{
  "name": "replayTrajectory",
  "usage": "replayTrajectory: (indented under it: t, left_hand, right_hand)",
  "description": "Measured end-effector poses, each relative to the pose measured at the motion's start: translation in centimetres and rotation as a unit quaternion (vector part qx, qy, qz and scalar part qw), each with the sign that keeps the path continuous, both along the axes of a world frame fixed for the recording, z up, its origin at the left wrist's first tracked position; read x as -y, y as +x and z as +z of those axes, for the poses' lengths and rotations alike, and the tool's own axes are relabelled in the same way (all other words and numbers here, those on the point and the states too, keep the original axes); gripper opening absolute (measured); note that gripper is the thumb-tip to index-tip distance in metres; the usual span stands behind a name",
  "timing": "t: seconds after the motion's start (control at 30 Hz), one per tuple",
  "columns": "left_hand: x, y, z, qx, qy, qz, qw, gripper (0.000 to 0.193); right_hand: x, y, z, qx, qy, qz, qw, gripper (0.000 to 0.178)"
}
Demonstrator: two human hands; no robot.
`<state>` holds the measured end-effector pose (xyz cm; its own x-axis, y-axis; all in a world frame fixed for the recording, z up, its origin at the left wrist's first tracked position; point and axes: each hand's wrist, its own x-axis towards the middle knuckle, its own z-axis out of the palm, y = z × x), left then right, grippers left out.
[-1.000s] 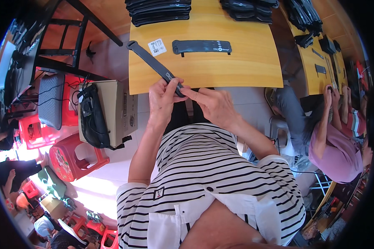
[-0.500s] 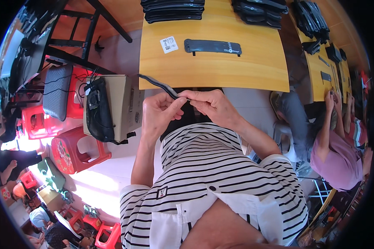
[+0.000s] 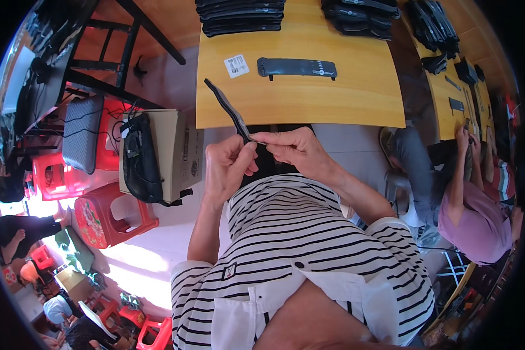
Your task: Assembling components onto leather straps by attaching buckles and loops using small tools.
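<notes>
A dark, narrow padded strip (image 3: 227, 107) is held in front of my body, just off the table's near edge. My left hand (image 3: 232, 165) is closed round its lower end, thumb on top, and the free end points up and to the left over the table. Against that same lower end, my right hand (image 3: 297, 150) pinches with thumb and forefinger. What exactly sits between those fingertips is too small to make out. On the table lies a similar flat black strip (image 3: 297, 67) with two short tabs, beside a white printed label (image 3: 236, 66).
The yellow wooden table (image 3: 332, 105) carries stacks of black strips (image 3: 239, 17) and more black pieces (image 3: 359, 20) at its far side. To my left are a cardboard box (image 3: 172, 157) with a black bag (image 3: 139, 157) and a red stool (image 3: 111, 213). A co-worker (image 3: 478, 216) sits at right.
The strip's free end has swung upward and now stands steeper. My left hand has turned and closed more around the lower end; my right hand has stayed nearly in place.
</notes>
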<state>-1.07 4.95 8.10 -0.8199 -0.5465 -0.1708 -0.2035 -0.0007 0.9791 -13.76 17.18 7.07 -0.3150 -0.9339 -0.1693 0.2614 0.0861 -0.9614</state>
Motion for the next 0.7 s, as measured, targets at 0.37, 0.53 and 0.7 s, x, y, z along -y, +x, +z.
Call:
replayTrajectory:
  t: [0.37,0.53,0.7]
  left_hand:
    - [-0.6,0.0,-0.1,-0.043,0.033,0.062,0.997,0.026]
    - [-0.6,0.6,0.9,0.002,0.045,0.033,0.998,0.026]
    - [-0.6,1.4,2.2,0.011,0.116,-0.041,0.992,0.026]
  right_hand:
    - [0.3,0.7,0.4,0.071,-0.024,-0.018,0.997,0.028]
    - [0.5,-0.1,1.7,-0.187,-0.028,-0.019,0.982,0.02]
    - [1.1,-0.9,2.5,-0.338,-0.085,0.089,0.933,0.023]
